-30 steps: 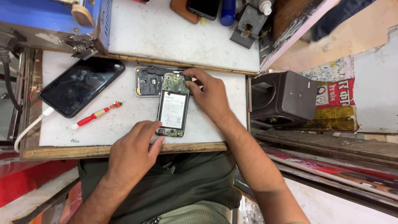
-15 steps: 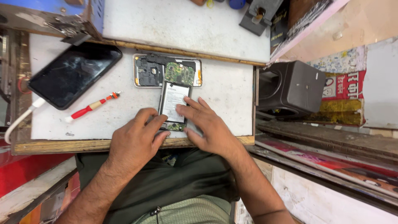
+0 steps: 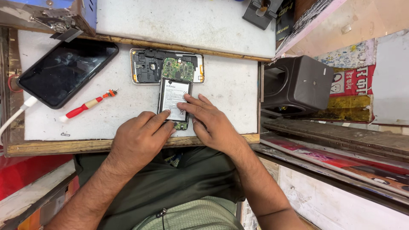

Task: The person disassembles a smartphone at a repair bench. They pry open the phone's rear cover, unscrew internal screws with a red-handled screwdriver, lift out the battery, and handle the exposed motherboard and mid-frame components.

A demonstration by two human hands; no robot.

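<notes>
An opened phone [image 3: 174,93] lies upright on the white work mat [image 3: 230,85], its white battery and green circuit board exposed. A detached back frame [image 3: 147,66] lies across its top end. My left hand [image 3: 138,142] rests at the phone's lower left corner, fingertips touching its edge. My right hand [image 3: 211,123] lies on the lower right, with its fingers pressing on the battery's lower part. Neither hand lifts the phone off the mat.
A black phone [image 3: 66,72] with a white cable lies at the left. A red-and-white screwdriver [image 3: 87,104] lies between it and the opened phone. A black box [image 3: 298,83] stands to the right of the mat. A blue device [image 3: 55,15] sits at the top left.
My right hand came down from the top of the opened phone to its lower end. The left hand moved up to the phone's lower left corner.
</notes>
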